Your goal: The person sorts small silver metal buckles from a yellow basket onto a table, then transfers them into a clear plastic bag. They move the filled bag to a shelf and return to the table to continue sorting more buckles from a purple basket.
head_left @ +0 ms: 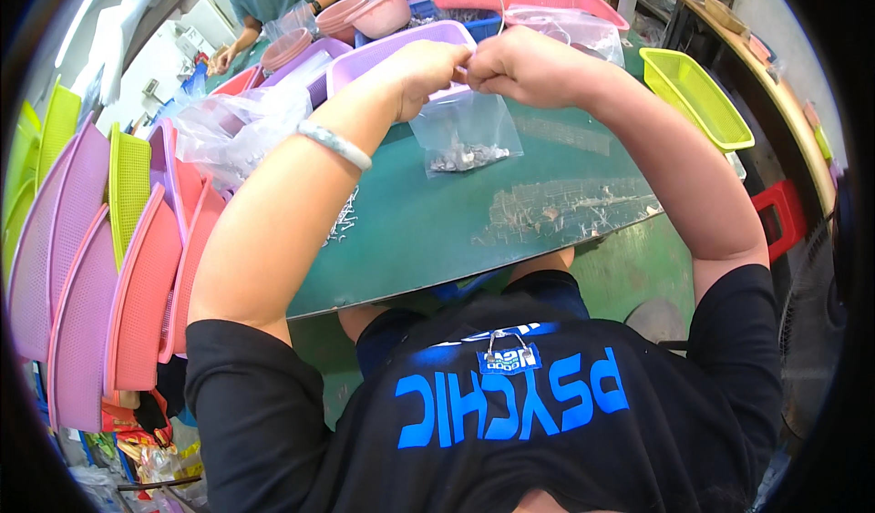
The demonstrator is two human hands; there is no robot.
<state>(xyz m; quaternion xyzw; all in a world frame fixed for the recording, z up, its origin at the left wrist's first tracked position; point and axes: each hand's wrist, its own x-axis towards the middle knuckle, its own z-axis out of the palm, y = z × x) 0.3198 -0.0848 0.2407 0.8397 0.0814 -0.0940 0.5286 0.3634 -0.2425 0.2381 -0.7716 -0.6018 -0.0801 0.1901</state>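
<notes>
Hanging before the lavender basket (369, 56), the clear bag (469, 130) pointed its filled end away from that basket, long axis apparently near-to-far; left hand (425, 71) and right hand (527, 65), fingers curled tight, gripped its top.

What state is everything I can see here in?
Left hand: fingers bent, near the right hand
Right hand: fingers curled
Clear bag: below the hands; mouth hidden
Small grey parts: gathered in the bag's bottom
Green table: scuffed
Yellow-green basket: open side up
Baskets at left: stacked together
</notes>
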